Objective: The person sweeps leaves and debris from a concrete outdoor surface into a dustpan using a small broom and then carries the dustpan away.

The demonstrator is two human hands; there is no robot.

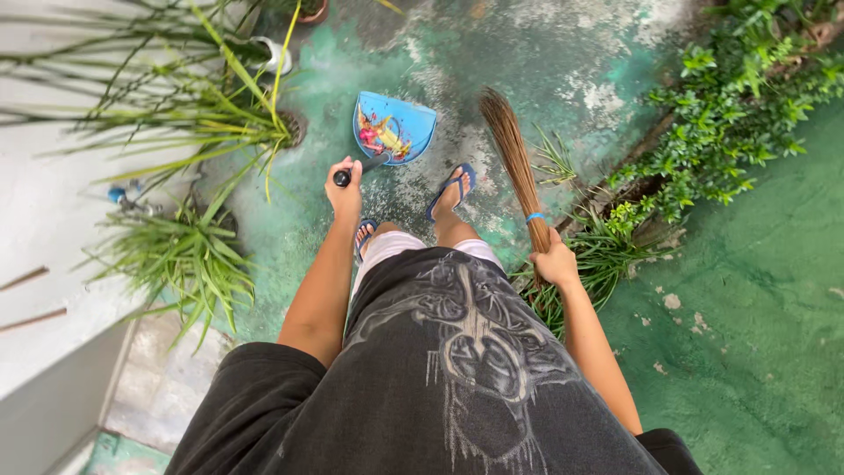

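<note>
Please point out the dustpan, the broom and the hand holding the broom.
dustpan (413, 123): head view, on the blue pan's bare inner surface.
broom (514, 154): head view, on the brown bristle bundle.
right hand (556, 264): head view, on the back of the hand gripping the broom's bound end.

Potted spiky plants (189, 255) left, leafy shrubs (730, 114) right, worn green floor (765, 290).

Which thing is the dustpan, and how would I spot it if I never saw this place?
Start at the worn green floor, between the potted spiky plants on one side and the leafy bushes on the other. Just ahead of the person's sandalled feet sits the blue dustpan, its dark handle gripped by the left hand. It is the only bright blue scoop there, with colourful scraps inside.
</note>
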